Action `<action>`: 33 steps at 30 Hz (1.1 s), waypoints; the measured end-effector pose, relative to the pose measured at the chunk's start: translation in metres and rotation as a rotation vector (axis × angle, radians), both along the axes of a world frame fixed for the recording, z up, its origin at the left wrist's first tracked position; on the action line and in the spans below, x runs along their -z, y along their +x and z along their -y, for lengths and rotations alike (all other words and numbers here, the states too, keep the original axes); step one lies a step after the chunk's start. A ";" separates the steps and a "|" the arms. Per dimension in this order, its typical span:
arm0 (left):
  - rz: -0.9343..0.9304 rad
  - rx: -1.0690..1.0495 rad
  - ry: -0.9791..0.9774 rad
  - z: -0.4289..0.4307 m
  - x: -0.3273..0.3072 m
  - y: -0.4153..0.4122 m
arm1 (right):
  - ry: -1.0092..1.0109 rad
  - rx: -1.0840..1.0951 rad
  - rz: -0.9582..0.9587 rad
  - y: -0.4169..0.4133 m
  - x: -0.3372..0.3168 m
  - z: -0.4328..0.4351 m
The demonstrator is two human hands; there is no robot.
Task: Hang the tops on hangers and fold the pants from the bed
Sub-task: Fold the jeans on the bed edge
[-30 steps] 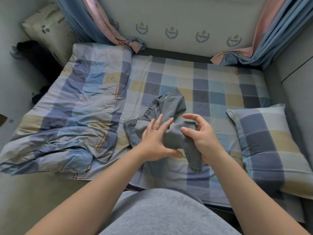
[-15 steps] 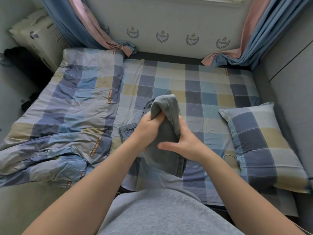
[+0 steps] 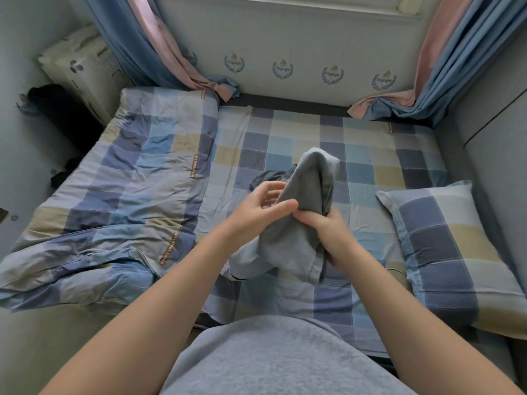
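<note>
Above the checked bed [image 3: 285, 132] we hold one pair of grey pants [image 3: 308, 192], soft, limp and light, our right grip [image 3: 330, 235] curled round the bunched middle, our left grip [image 3: 262, 206] thumb-on-cloth with its pinch unclear, and the waistband corners probably the best hold.

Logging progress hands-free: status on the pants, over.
Left hand pinches, right hand grips grey pants. Pants bunched, held up over the bed. Quilt left, pillow right.

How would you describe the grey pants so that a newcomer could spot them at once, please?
Find the big checked bed. Above its middle, the left hand and right hand hold the bunched grey pants, the only unpatterned cloth over it.
</note>
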State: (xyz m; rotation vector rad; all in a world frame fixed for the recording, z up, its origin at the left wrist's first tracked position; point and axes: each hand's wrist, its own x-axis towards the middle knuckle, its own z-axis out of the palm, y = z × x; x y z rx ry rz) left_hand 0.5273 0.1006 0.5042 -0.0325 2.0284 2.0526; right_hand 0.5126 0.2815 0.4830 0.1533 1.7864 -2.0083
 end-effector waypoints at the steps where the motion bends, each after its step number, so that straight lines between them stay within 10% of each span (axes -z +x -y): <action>1: 0.035 0.058 0.034 0.000 0.008 0.006 | -0.048 0.037 0.029 -0.001 -0.007 -0.002; 5: 0.081 0.215 0.045 -0.017 0.032 0.022 | -0.092 0.089 -0.037 -0.016 -0.046 0.000; 14: 0.063 -0.219 -0.052 -0.024 0.036 0.003 | -0.395 0.112 -0.035 -0.035 -0.056 0.003; 25: 0.073 -0.267 0.112 -0.011 0.018 0.002 | 0.103 -0.307 0.080 0.026 0.031 -0.015; 33: 0.179 -0.217 0.154 0.002 -0.005 -0.013 | 0.221 -0.180 -0.074 0.021 0.034 -0.015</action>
